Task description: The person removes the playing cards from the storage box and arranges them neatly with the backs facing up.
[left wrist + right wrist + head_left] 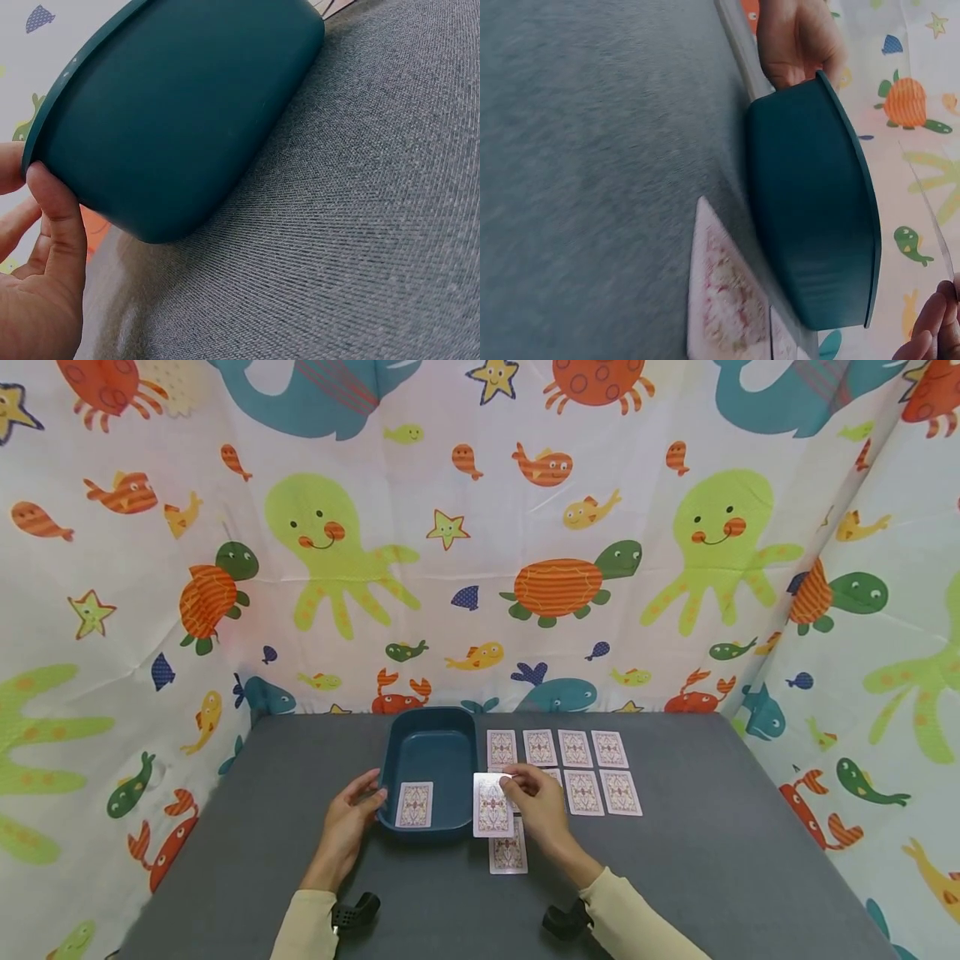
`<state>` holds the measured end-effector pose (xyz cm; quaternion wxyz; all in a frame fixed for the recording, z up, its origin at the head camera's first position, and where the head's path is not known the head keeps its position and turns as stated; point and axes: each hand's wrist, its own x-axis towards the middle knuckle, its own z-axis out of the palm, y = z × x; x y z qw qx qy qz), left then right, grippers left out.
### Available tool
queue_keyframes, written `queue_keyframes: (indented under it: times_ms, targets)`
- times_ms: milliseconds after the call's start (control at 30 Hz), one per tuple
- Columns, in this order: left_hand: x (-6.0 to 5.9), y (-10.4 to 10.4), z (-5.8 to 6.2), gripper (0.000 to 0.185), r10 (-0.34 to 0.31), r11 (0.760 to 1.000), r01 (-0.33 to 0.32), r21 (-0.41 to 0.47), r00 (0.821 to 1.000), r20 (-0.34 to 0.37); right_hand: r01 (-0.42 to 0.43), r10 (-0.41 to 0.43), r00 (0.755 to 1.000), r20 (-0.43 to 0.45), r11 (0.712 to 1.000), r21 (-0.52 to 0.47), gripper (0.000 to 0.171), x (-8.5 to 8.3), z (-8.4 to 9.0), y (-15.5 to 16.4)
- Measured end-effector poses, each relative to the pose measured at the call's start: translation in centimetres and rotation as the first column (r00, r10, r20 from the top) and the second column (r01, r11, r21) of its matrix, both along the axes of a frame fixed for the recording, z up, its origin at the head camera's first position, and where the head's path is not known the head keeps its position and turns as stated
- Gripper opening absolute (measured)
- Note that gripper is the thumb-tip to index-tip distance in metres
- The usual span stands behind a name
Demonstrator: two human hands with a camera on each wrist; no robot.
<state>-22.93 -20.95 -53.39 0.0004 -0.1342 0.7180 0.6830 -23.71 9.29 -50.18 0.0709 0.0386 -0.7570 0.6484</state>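
Observation:
Between its thumb and fingers, my right hand pinches a patterned playing card by its upper right corner, beside the right rim of a dark teal tray. The right wrist view catches this card nearly edge-on, raised over the table. My left hand grips the tray's near left rim, thumb and fingers on either side of it in the left wrist view. One card, back up, lies in the tray's near left corner. Partly under the held card in the head view is another card on the table.
Right of the tray, more cards lie back up in two rows, some partly hidden by my right hand. The grey table meets a sea-animal curtain at the back and sides. Black wrist straps show at both sleeves.

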Motion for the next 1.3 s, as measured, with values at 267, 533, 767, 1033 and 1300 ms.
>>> queue_keyframes:
  times_ms: [267, 533, 767, 1033, 1300]
  targets:
    - [-0.1, 0.0, 0.2, 0.046, -0.007, 1.000, 0.007, 0.003, 1.000, 0.001, 0.003, -0.003, 1.000, -0.003, 0.999, 0.054, 0.016, 2.4, 2.5, 1.1]
    - [-0.2, -0.1, 0.3, 0.046, -0.007, 1.000, 0.007, 0.000, 1.000, 0.002, -0.006, 0.003, 0.999, 0.037, 0.998, 0.070, 0.015, 3.2, 2.3, 2.7]
    - [-0.2, 0.0, 0.2, 0.046, -0.008, 1.000, 0.008, 0.008, 1.000, 0.005, 0.022, -0.028, 0.997, 0.070, 0.997, 0.075, 0.019, 2.9, 0.1, 4.6]
    - [-0.1, 0.0, 0.2, 0.046, -0.009, 1.000, 0.009, 0.010, 1.000, 0.009, 0.043, -0.063, 0.985, 0.163, 0.992, 0.122, 0.017, 2.1, -3.0, 6.9]
    - [-0.1, -0.1, 0.1, 0.046, -0.002, 1.000, 0.002, 0.006, 1.000, 0.011, 0.052, -0.087, 0.969, 0.229, 0.987, 0.154, 0.015, 2.0, -3.3, 7.9]
